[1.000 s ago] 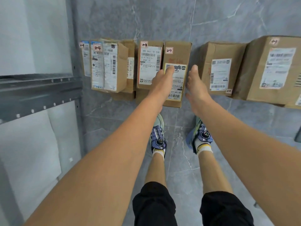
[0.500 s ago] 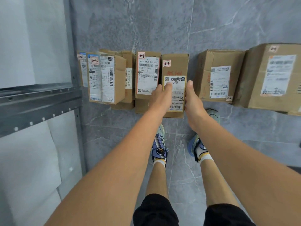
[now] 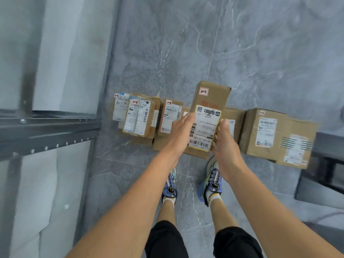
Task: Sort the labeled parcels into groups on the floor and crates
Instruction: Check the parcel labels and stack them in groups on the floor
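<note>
A long brown cardboard parcel [image 3: 212,101] with a yellow-edged shipping label and a small red-marked tag hangs above the floor row, held between both hands. My left hand [image 3: 181,133] grips its left side and my right hand [image 3: 223,142] grips its lower right side. Below it, a row of labeled parcels lies on the grey floor: a stack of small boxes [image 3: 135,118] at the left, a parcel with a red-edged label [image 3: 170,118] beside it, and a large box [image 3: 277,136] at the right. A further box [image 3: 235,118] is partly hidden behind my right hand.
A grey metal shelf rail [image 3: 48,131] with white panels juts in at the left. A dark object [image 3: 323,175] stands at the right edge. My two feet in blue shoes [image 3: 210,185] stand just in front of the row. Bare grey tile floor [image 3: 186,43] stretches beyond.
Both hands closed on the long parcel and lifted it up out of the row, toward me. The view swung downward over the floor.
</note>
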The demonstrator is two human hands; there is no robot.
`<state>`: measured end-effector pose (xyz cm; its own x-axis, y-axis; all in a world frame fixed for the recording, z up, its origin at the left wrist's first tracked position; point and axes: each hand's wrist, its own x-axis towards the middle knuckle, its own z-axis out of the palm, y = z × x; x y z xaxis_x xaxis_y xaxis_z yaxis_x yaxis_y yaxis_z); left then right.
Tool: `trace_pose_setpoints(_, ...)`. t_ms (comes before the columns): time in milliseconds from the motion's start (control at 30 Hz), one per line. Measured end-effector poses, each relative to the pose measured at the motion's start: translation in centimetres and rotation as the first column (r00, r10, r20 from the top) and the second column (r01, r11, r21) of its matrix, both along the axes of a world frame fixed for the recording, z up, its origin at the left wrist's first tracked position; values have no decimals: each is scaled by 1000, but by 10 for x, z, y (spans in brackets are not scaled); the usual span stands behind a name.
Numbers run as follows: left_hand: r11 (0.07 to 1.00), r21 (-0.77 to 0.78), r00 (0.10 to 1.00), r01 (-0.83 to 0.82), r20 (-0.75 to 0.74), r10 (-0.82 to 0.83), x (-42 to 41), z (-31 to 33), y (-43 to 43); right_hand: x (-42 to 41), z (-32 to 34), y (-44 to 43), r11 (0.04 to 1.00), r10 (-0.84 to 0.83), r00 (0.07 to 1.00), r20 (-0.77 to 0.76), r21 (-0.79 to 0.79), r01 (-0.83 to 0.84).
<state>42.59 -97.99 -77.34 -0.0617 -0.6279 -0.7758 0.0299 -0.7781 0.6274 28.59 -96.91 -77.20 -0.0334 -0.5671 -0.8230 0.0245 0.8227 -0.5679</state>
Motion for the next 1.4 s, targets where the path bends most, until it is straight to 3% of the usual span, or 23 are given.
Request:
trace_pose_setpoints(300,934,-263,970,-240,-105,219,43,229,-30,45,231,-71,902,240,966,93,-390,-186)
trace_pose_setpoints(567,754,-504,886,-421,-49,462,59,431,10,83,403,-77,703,530,843,87,-601,-380)
trace_pose_setpoints(767,599,-620,763,-507,0,647,66,532,90,117,501,-32,521,738,671,76,-697,-493)
trace_pose_setpoints(967,452,-659,577,-601,34,816,61,589,208,143,560,62,347,889,454,61,-736,-581)
trace_pose_setpoints(1200,267,-715,343,-646,40,938,43,621,388,168,598,226,180,982,155,105,-766,-618)
trace_pose_setpoints(1400,102,-720,93,-686,53,994,20,628,565,175,609,399,-26,993,-103,55,-757,-653)
